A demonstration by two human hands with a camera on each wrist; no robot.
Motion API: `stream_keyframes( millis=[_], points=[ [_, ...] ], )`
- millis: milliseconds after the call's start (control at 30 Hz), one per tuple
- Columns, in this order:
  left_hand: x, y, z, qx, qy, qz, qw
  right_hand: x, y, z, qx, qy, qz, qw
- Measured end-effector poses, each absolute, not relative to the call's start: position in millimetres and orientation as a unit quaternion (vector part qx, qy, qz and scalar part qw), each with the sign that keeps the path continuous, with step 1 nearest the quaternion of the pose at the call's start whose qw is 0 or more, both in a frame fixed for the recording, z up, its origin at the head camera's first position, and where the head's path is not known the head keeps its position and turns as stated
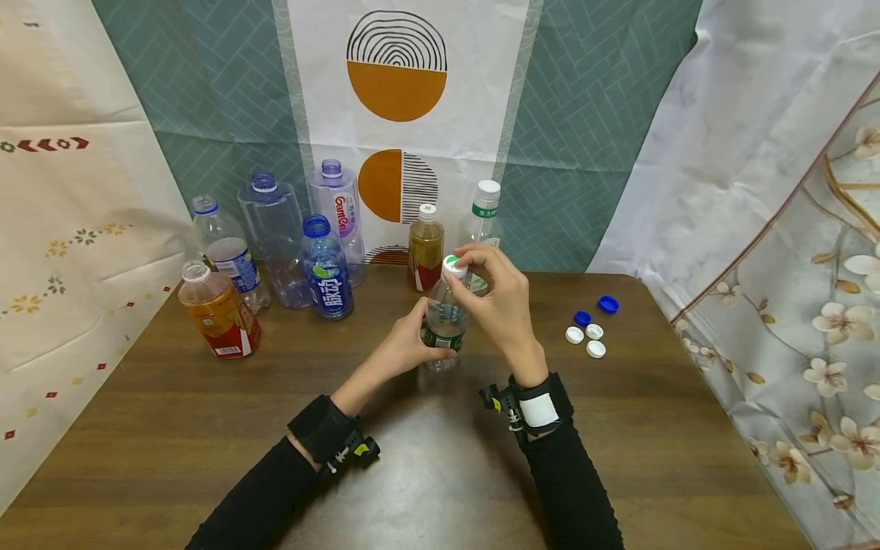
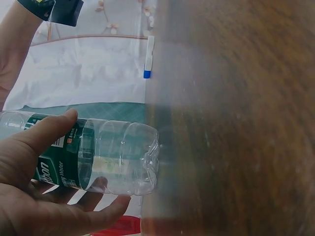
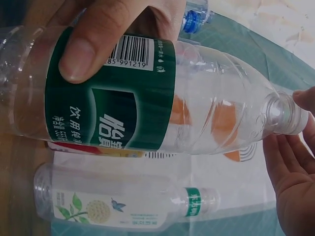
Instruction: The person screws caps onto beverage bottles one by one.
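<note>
seven bottles standing, two blue caps, three white caps lying at right, left hand gripping one green-labelled bottle, right hand arching over, pinching its lid

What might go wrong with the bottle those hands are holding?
The left hand grips the bottle round its green label; its clear sides might dent if squeezed hard. The right hand pinches the white cap, so its grip might slip. The tall bottle with a green neck band stands close behind, so a bump might topple it.
</note>
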State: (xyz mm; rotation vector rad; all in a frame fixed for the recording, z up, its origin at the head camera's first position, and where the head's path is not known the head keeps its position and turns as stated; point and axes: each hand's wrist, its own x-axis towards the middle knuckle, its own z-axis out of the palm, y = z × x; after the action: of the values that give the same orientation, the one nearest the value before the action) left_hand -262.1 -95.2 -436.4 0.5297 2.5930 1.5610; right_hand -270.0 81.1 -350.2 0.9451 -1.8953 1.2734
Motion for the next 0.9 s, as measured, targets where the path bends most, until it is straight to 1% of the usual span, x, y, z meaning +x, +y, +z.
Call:
stream_keyframes(
  millis=[200, 300, 400, 567, 667, 767, 900],
  points=[
    [-262, -95, -437, 0.168, 0.845, 0.505, 0.040, -270, 87, -345, 0.378, -0.743, 0.448, 0.321],
    [-262, -95, -437, 0.164, 0.845, 0.507, 0.040, -271, 94, -334, 0.407, -0.765, 0.396, 0.303],
    [-263, -95, -437, 0.165, 0.847, 0.505, 0.036, -275, 102, -317, 0.453, -0.782, 0.338, 0.262],
    [-263, -96, -435, 0.170, 0.846, 0.503, 0.036, -285, 111, -291, 0.531, -0.791, 0.251, 0.174],
    [-263, -97, -435, 0.167, 0.847, 0.503, 0.041, -290, 111, -281, 0.558, -0.792, 0.204, 0.142],
    [-262, -97, -435, 0.163, 0.850, 0.499, 0.044, -293, 110, -274, 0.561, -0.797, 0.182, 0.126],
    [-263, -96, -435, 0.161, 0.850, 0.500, 0.045, -290, 105, -270, 0.533, -0.819, 0.171, 0.130]
  ],
)
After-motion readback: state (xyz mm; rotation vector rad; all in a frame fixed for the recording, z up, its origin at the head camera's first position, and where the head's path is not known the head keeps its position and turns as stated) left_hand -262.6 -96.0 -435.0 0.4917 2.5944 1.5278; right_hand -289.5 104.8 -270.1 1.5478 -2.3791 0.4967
